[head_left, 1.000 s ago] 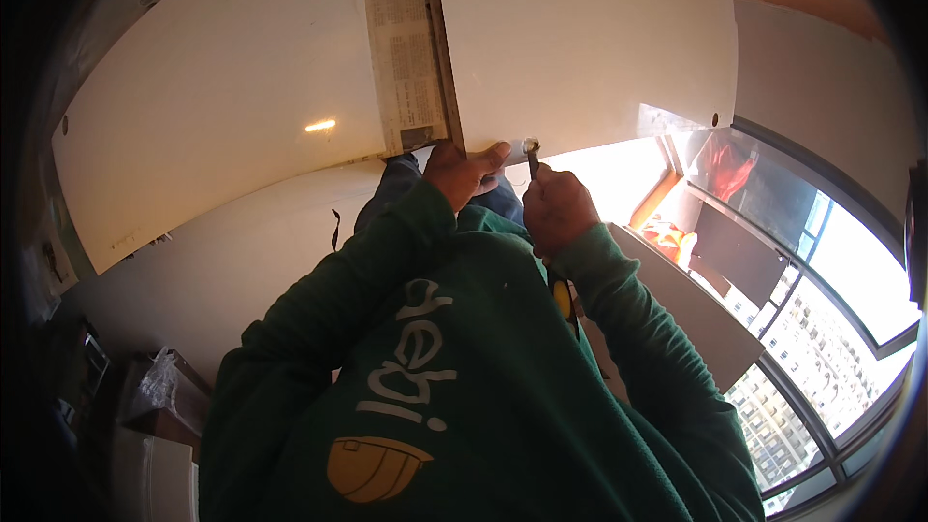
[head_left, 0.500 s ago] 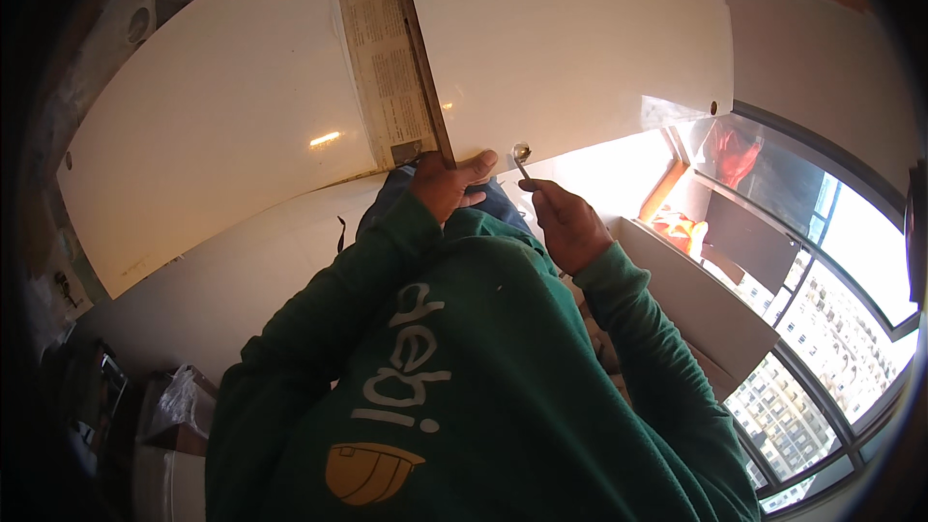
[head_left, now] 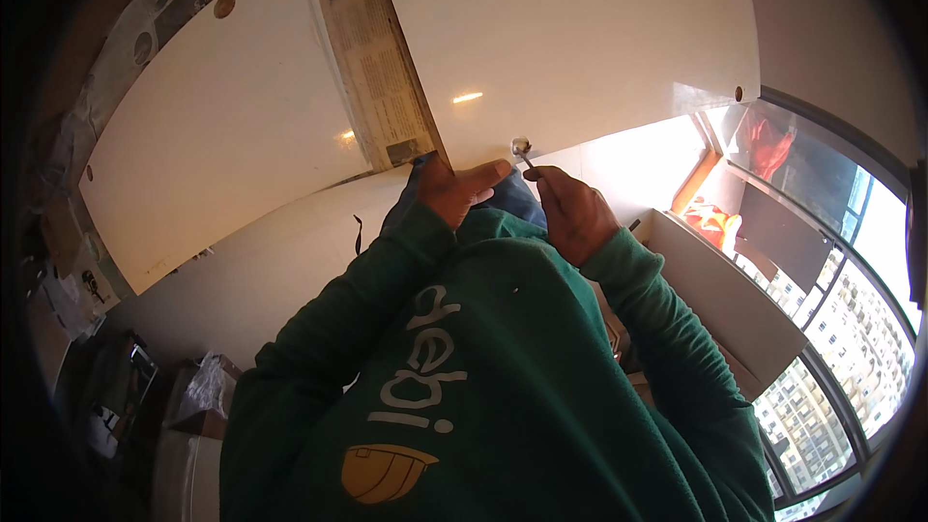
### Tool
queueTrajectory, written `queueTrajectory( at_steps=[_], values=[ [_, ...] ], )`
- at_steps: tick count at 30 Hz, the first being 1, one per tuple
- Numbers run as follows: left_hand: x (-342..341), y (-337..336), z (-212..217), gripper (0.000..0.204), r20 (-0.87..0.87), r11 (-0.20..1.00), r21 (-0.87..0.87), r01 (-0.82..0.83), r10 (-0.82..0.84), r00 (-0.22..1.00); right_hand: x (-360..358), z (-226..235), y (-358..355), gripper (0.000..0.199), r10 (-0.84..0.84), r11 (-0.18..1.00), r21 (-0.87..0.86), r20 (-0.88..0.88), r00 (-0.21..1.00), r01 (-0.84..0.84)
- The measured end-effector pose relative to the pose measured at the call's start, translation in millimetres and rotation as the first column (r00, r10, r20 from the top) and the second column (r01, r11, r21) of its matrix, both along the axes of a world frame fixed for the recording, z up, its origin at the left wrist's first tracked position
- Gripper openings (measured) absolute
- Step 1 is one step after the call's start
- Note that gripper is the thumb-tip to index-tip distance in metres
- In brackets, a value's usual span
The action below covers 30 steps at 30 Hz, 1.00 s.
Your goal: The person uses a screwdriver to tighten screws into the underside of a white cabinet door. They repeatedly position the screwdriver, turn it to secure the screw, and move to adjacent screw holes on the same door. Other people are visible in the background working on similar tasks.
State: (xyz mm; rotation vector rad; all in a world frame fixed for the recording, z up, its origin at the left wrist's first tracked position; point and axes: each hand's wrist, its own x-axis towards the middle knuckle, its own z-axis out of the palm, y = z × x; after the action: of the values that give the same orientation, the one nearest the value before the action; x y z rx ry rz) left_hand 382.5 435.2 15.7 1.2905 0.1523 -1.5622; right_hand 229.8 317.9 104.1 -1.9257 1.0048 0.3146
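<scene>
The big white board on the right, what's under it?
Newspaper shows left of the white board; the left hand and dark blue cloth show at its near edge. Whether they reach underneath can't be seen: the board covers it.

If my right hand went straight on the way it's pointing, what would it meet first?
Your right hand, thin tool leading, would likely meet the near edge of the white panel first, though depth there is hard to judge.

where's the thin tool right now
In the head view, just right of centre: the right hand holds the thin tool at the round recess near the lower edge of the right white panel.
</scene>
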Motion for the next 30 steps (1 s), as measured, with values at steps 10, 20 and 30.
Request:
queueTrajectory(
  at_steps=[10,20,30],
  values=[
    [2,0,3,0.047,-0.048,0.999,0.02,0.034,-0.033,0.998,5,1,1,0.03,-0.143,0.964,0.224,-0.027,0.989,0.145],
    [4,-3,10,0.051,-0.055,1.0,0.012,0.023,-0.022,0.998,5,-18,12,0.026,-0.145,0.983,0.125,0.074,0.987,0.135],
    [6,0,5,0.047,-0.039,0.999,0.018,0.033,-0.032,0.999,15,5,-11,0.016,0.075,0.997,-0.006,-0.334,0.94,-0.082]
  ],
)
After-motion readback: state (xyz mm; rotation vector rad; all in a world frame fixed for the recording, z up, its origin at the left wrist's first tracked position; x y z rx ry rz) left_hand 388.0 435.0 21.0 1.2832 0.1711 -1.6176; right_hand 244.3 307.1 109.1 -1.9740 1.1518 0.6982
